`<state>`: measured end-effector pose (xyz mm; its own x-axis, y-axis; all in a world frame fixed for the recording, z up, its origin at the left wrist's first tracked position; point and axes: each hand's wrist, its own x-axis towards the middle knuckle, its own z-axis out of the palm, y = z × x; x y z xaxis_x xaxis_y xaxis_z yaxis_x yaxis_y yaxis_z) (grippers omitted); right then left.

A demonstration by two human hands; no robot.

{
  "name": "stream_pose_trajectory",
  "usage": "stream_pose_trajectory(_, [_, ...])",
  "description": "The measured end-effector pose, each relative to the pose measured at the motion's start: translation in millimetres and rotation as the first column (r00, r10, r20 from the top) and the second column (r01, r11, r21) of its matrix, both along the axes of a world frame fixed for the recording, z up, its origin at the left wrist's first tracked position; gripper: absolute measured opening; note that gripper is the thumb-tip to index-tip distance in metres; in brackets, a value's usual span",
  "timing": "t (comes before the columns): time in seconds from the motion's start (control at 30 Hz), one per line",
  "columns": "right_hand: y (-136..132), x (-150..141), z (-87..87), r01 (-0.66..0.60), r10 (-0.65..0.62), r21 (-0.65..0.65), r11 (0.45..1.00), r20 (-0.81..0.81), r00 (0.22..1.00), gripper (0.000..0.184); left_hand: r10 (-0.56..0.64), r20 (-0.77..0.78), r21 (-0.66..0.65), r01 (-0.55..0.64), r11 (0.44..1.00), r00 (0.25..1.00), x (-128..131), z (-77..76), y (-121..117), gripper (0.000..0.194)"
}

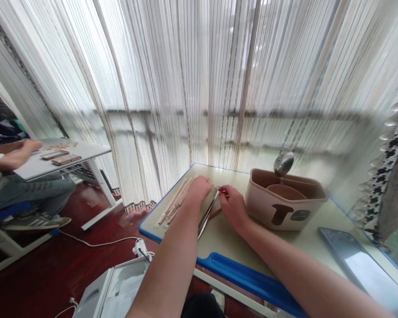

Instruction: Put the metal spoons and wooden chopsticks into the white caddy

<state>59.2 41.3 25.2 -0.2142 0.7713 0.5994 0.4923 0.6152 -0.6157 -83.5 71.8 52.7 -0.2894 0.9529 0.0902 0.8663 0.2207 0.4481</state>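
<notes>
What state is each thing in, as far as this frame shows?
Left hand: fingers curled, grip unclear
Right hand: fingers bent at the metal sticks' far end
Metal sticks: close together, slanting
Wooden sticks: lying in a loose bunch
Bin: upright, open-topped
Ladle: upright in the bin, bowl up
Phone: flat, glare on it
Curtain: drawn across

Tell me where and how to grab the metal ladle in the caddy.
Pinch the metal ladle at its narrow neck, just under the bowl, coming from above the open top of the caddy. It stands bowl-up with the rest of its handle hidden inside, so the neck looks like the best exposed grip. The rounded bowl would probably be more awkward to pinch.
</notes>
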Motion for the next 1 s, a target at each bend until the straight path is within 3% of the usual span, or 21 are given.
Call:
stream_pose_trajectory(0.13, [23, -2, -24.8, 0.083, -0.084, -0.01, 0.996, -0.174, 0.981, 0.029, -0.058, -0.033, -0.148, 0.053, 0.988, 0.998, 1, 5.2, -10, 0.023])
stream_pose_trajectory(0.27, [37, -2, -29.8, 0.125, -0.136, -0.116, 0.985, -0.089, 0.987, 0.034, -0.191, 0.087, -0.229, 0.206, 0.951, 0.978, 4, 8.8, -17, 0.027])
stream_pose_trajectory(0.4, [43, -3, -32.6, 0.131, -0.141, -0.253, 0.959, -0.025, 0.99, 0.031, -0.236, 0.148, -0.277, 0.27, 0.922, 0.96, 3, 8.5, -19, 0.023])
stream_pose_trajectory(0.63, [47, 0, -35.7, 0.107, -0.118, -0.254, 0.961, -0.032, 0.992, 0.034, -0.256, 0.088, -0.294, 0.271, 0.916, 0.963, 8, 15.3, -26, 0.01])
stream_pose_trajectory(0.83, [44, 0, -33.3, 0.069, -0.059, -0.198, 0.978, 0.055, 0.997, 0.033, -0.235, 0.137, -0.262, 0.264, 0.928, 0.962, 11, 13.4, -26, 0.013])
stream_pose_trajectory(1.0, [45, -1, -33.2, 0.071, -0.057, -0.169, 0.983, 0.086, 0.995, 0.031, -0.257, 0.078, -0.268, 0.268, 0.925, 0.963, 12, 12.9, -27, 0.013])
